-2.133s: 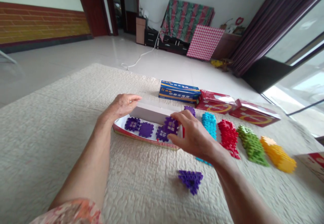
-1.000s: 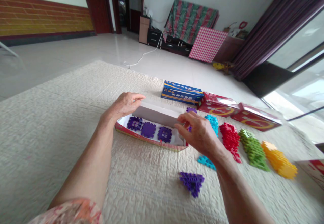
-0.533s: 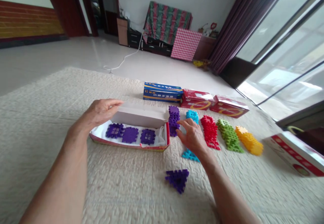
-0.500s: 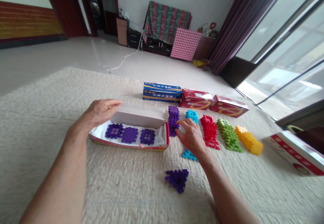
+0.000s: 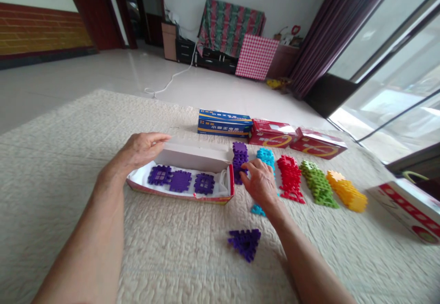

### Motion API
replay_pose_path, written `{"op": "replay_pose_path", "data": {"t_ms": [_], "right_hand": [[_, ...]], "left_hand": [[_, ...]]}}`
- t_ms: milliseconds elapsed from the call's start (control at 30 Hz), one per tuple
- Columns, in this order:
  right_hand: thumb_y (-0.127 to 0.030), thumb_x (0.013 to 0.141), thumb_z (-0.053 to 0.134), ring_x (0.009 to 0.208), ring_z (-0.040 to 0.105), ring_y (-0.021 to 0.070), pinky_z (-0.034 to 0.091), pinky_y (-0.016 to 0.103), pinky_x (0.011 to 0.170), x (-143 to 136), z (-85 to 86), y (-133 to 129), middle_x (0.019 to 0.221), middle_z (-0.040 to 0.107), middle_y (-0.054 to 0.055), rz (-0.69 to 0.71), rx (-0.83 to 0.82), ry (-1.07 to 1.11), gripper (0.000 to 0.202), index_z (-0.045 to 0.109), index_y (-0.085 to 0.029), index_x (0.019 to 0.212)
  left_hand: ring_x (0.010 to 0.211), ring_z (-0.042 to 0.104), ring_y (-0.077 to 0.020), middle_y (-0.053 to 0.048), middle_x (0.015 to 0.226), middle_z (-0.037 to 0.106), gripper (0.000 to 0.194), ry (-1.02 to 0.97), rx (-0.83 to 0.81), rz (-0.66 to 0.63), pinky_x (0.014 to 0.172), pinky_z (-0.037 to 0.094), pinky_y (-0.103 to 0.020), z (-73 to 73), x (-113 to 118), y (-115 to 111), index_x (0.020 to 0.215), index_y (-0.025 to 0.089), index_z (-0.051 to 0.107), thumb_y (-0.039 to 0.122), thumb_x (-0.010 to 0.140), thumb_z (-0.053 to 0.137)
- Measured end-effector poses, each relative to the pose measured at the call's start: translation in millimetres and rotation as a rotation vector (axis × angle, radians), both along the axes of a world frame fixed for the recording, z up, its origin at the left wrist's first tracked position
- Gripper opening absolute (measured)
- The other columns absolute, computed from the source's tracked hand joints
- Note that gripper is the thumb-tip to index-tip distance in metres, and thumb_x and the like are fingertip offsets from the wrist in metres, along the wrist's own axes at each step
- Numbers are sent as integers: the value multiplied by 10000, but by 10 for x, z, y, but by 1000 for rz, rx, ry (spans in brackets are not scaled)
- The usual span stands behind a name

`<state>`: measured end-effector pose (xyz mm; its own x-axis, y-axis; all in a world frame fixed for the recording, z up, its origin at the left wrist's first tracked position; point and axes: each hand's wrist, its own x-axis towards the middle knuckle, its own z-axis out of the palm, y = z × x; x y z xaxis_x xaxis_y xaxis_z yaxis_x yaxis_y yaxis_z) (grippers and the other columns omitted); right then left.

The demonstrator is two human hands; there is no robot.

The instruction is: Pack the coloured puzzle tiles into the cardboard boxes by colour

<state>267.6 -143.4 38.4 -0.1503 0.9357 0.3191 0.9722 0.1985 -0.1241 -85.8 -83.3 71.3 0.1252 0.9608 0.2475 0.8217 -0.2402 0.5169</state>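
The grip of the right hand [image 5: 260, 180] is narrow at the stack of purple notched plastic squares [image 5: 239, 152], beside the open, white-lined cardboard box [image 5: 180, 196]. The left hand [image 5: 142, 148] is at its back edge (either hold: cannot tell). Cream quilted cloth [image 5: 68, 157] spreads widely leftward.

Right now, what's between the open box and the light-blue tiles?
In the head view, a row of purple interlocking tiles, with the right hand at its near end.
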Motion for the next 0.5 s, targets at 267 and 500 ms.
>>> {"op": "replay_pose_path", "data": {"t_ms": [267,500], "right_hand": [[-265,861,535,924,568,236,368,377,845,14,-61,23,968,635,80,-13,23,-29,194,673,-185,971],[-340,815,546,864,597,249,419,404,789,144,171,5,921,663,83,-56,139,78,202,687,-211,879]], "left_hand": [[1034,675,-205,12,1105,729,367,-17,-6,5,974,486,-282,92,56,-56,1069,265,737,284,781,511],[1055,662,-172,-19,1144,715,370,-54,-35,4,995,473,-296,114,69,-78,1111,216,712,217,815,492]]}}
